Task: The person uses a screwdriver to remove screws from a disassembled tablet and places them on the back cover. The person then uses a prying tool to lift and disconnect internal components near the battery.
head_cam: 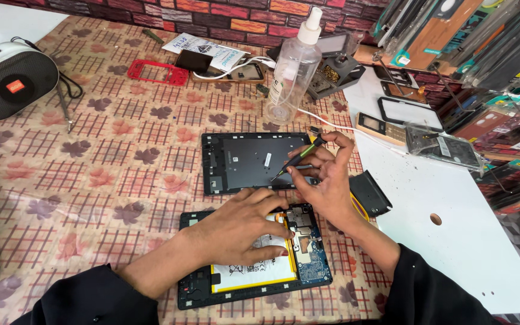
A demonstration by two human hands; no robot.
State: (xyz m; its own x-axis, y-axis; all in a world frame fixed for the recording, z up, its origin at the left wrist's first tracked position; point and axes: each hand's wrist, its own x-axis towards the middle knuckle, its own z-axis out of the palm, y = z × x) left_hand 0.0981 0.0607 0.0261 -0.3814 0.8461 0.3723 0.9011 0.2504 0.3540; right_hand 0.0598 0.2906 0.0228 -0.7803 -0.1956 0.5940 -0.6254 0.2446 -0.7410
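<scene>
Head view: opened tablet (pixel 254 256), battery seemingly exposed.

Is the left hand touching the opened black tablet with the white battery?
Touching. The head view shows the left hand lying flat on the white battery inside the opened black tablet, fingers spread across it.

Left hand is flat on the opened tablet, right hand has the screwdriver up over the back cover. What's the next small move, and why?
Probably bring the screwdriver down toward the circuit board. The right hand holds its tip over the detached back cover, away from the opened tablet, while the left hand lies flat on the battery, beside the board.
</scene>
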